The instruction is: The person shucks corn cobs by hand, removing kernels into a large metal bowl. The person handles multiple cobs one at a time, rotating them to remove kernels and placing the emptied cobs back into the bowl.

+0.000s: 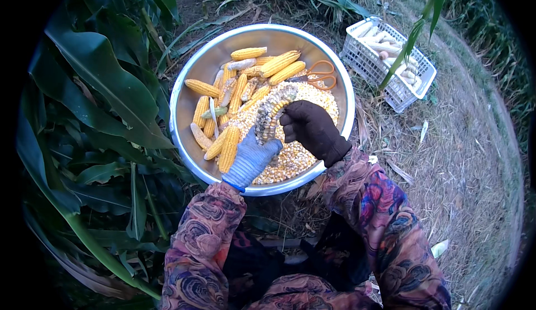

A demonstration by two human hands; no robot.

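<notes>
A partly stripped, greyish corn cob (270,121) is held over the large metal basin (177,114). My left hand (252,158), in a pale blue-grey glove, grips its lower end. Against its upper right side my right hand (308,130), in a dark brown glove, is closed with the fingers curled in; whether anything is pinched in them is hidden. Loose corn kernels (318,104) are heaped in the right and near part of the basin. Whole yellow corn cobs (280,63) lie piled at the left and back. Orange-handled scissors (322,75) rest at the basin's right inner side.
A white plastic crate (375,67) filled with stripped pale cobs (391,47) stands at the far right. Tall green corn leaves (106,75) crowd the left side, close to the basin. Dry grass and husks cover the ground (446,181) on the right.
</notes>
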